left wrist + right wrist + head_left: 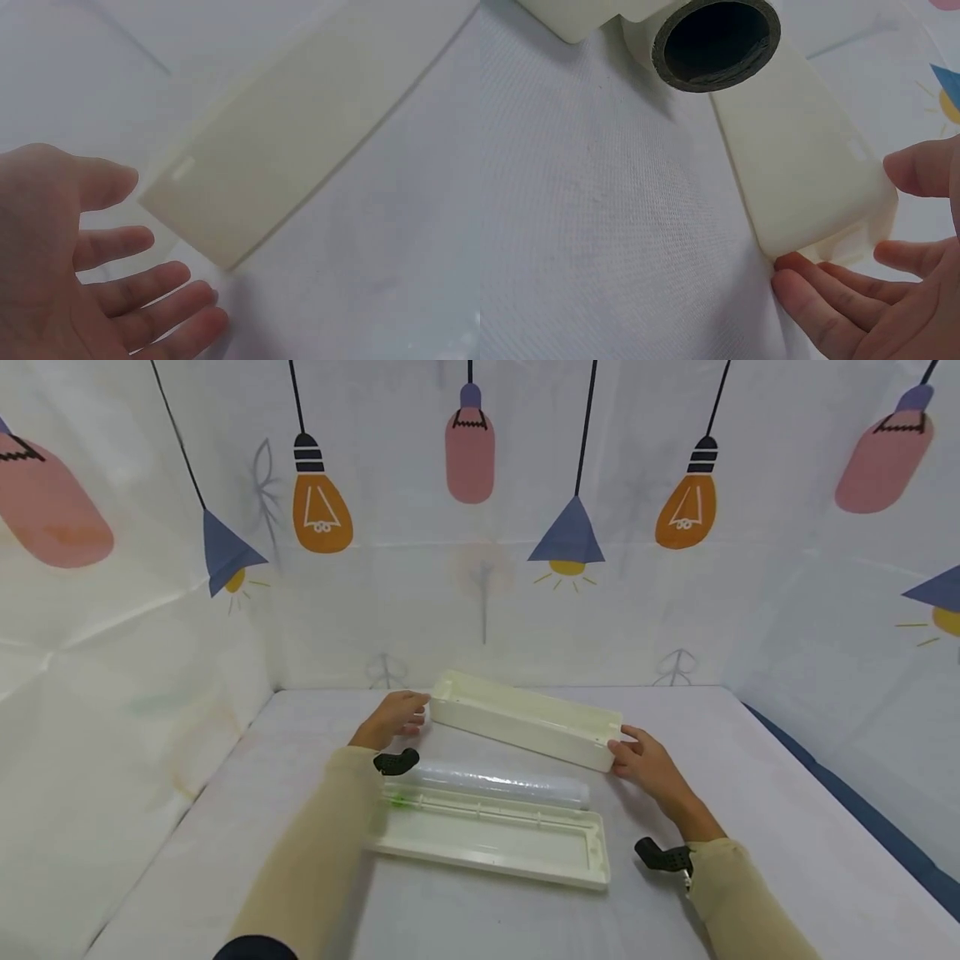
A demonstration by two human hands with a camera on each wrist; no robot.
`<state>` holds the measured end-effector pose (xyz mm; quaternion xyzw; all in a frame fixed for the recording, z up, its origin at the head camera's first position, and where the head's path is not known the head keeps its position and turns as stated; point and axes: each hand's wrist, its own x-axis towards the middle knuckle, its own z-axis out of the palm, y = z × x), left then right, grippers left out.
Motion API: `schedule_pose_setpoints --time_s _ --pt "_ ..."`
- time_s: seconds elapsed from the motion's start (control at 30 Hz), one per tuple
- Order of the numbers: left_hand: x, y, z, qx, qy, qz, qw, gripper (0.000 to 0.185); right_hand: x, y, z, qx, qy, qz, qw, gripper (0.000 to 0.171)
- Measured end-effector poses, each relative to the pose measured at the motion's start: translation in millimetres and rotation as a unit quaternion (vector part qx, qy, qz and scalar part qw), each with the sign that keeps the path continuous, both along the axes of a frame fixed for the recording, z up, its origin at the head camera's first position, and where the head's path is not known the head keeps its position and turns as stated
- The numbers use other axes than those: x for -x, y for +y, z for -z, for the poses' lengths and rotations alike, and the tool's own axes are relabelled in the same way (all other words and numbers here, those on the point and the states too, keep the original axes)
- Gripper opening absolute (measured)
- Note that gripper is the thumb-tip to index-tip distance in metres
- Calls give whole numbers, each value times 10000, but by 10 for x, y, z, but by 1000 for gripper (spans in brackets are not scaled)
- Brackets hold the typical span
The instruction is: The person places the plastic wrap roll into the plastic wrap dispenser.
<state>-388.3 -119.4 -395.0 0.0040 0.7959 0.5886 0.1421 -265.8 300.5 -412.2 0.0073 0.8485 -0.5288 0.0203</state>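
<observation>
A long cream plastic box (525, 727), open at the top, lies slantwise at the back of the table. My right hand (648, 768) holds its right end; in the right wrist view the thumb is at the upper corner and the fingertips are at the lower edge. At the box's left end, my left hand (393, 718) has its fingers loosely spread, with the thumb close to the corner (150, 196). Nearer to me lies a roll of clear plastic wrap (502, 785), its hollow core (718, 45) showing in the right wrist view. A shallow cream lid (487, 843) sits in front of the roll.
A white cloth covers the table (480, 927). White sheets printed with hanging lamps (566, 539) close off the back and both sides. Black wrist mounts (396, 762) jut out from both sleeves near the lid and roll.
</observation>
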Motion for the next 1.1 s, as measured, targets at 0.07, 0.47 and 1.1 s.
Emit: schedule_pose_setpoints --time_s 0.07,0.47,1.1 --pt "18 8 -4 24 8 55 10000 54 5 -1 5 -23 -10 31 10000 75" --pt "125 107 37 -107 -87 -9 9999 51 3 -10 58 -34 20 125 9999 75" --pt "105 111 22 -13 248 336 9991 55 -23 -31 53 185 148 -4 9997 75"
